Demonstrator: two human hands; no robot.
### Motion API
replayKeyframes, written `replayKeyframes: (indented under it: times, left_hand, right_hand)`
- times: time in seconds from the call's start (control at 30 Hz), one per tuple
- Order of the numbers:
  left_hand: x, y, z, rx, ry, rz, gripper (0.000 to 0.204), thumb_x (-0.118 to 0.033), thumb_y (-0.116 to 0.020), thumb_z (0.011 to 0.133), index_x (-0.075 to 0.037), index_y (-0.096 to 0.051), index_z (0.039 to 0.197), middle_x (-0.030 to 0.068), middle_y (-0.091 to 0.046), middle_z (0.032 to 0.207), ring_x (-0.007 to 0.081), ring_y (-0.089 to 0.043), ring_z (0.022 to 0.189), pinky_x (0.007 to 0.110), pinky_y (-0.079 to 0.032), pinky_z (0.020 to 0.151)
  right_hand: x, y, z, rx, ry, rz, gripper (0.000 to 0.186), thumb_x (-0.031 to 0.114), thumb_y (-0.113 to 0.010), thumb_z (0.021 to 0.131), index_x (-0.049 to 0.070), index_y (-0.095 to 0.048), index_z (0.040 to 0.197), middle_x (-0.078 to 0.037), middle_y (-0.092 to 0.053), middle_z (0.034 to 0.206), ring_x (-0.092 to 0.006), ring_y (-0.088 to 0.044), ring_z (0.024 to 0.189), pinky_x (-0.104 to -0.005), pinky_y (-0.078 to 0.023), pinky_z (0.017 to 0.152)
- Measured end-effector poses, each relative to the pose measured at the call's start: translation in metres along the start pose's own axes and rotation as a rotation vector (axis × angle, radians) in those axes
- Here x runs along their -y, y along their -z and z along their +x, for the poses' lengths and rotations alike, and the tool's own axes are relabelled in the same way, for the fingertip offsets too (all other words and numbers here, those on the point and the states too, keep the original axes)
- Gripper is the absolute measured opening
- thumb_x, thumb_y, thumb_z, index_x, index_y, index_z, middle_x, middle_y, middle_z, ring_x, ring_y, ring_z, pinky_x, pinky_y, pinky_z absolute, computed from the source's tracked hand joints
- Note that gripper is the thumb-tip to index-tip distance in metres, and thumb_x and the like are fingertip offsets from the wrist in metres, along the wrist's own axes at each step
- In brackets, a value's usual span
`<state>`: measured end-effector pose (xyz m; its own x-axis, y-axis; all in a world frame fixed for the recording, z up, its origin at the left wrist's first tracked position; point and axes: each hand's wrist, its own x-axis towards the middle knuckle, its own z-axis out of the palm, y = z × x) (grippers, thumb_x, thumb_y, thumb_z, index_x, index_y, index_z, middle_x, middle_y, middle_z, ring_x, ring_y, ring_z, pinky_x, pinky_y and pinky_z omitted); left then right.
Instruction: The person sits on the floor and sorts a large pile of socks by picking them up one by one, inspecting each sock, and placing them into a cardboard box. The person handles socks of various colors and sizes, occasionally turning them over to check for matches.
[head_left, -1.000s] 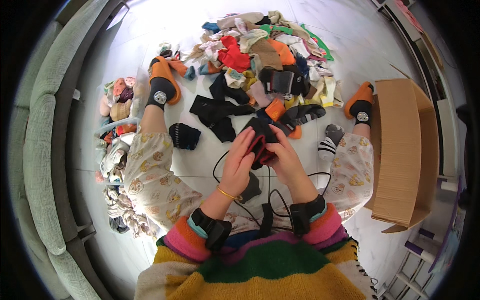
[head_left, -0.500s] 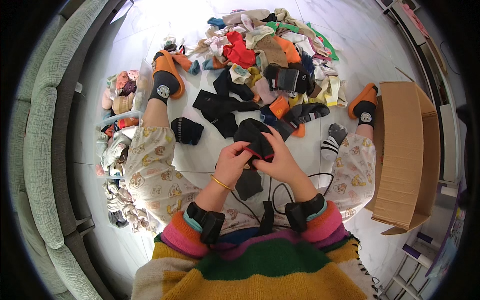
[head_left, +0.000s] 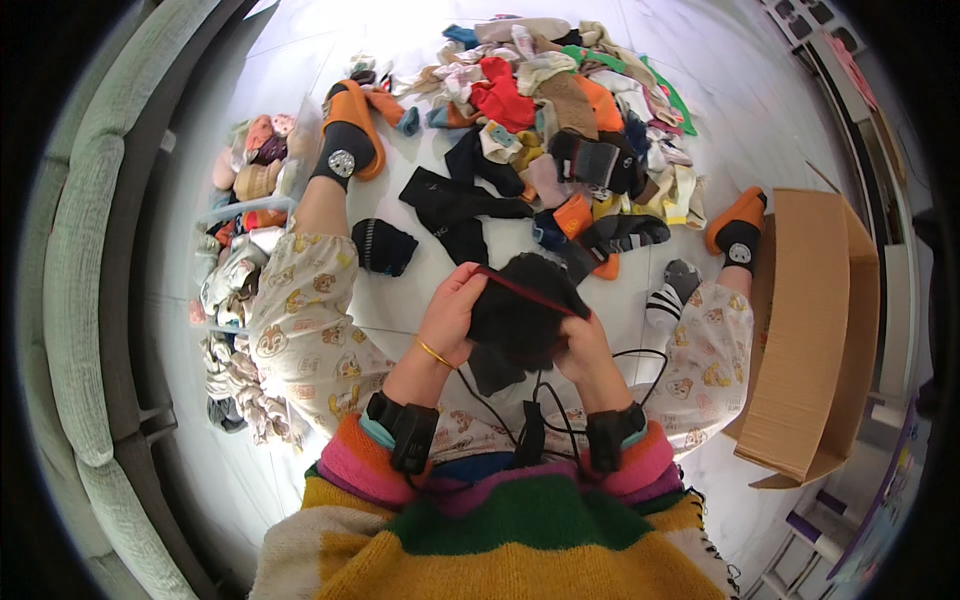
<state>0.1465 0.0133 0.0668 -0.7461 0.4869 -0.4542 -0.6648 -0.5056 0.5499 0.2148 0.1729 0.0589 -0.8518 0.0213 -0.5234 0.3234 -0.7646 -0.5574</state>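
basically left hand (head_left: 450, 312), right hand (head_left: 584, 345) pinch red-edged black cloth (head_left: 525, 312), fingers nearly closed; lettered black sock (head_left: 455, 228) at eleven o'clock.

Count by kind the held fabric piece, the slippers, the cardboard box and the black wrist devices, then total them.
Held black fabric piece with red edging: 1
Orange slippers: 2
Cardboard box: 1
Black wrist devices: 2
Total: 6
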Motion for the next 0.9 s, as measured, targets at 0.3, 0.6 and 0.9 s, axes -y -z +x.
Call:
replayKeyframes:
  times: [0.3, 0.6, 0.9]
  left_hand:
    - [0.053, -0.004, -0.017, 0.384, 0.134, 0.212, 0.018, -0.012, -0.045, 0.087, -0.003, -0.055, 0.099, 0.0025, -0.055, 0.098, 0.0109, -0.051, 0.093, 0.029, -0.040, 0.082]
    - [0.028, 0.045, -0.042, -0.306, 0.232, -0.466, 0.034, -0.021, -0.051, 0.081, -0.013, -0.044, 0.113, 0.0038, -0.051, 0.105, 0.0179, -0.047, 0.100, 0.036, -0.037, 0.083]
    - [0.016, 0.102, -0.081, -0.134, 0.187, 0.022, 0.015, -0.009, -0.050, 0.081, -0.005, -0.055, 0.095, 0.0027, -0.054, 0.073, 0.0128, -0.052, 0.070, 0.027, -0.042, 0.064]
  right_hand:
    - [-0.024, -0.011, -0.027, 0.300, -0.242, -0.239, 0.046, -0.008, -0.049, 0.060, -0.003, -0.051, 0.106, -0.010, -0.058, 0.099, -0.0212, -0.057, 0.091, -0.0319, -0.047, 0.078]
    - [-0.026, -0.052, 0.049, 0.295, 0.039, -0.587, 0.036, -0.002, -0.047, 0.067, -0.004, -0.053, 0.102, -0.007, -0.060, 0.093, -0.0144, -0.055, 0.085, -0.0263, -0.044, 0.075]
    - [-0.129, -0.069, 0.125, 0.401, -0.112, -0.863, 0.032, 0.018, -0.067, 0.062, -0.004, -0.061, 0.085, -0.016, -0.063, 0.077, -0.0242, -0.061, 0.071, -0.0322, -0.047, 0.066]
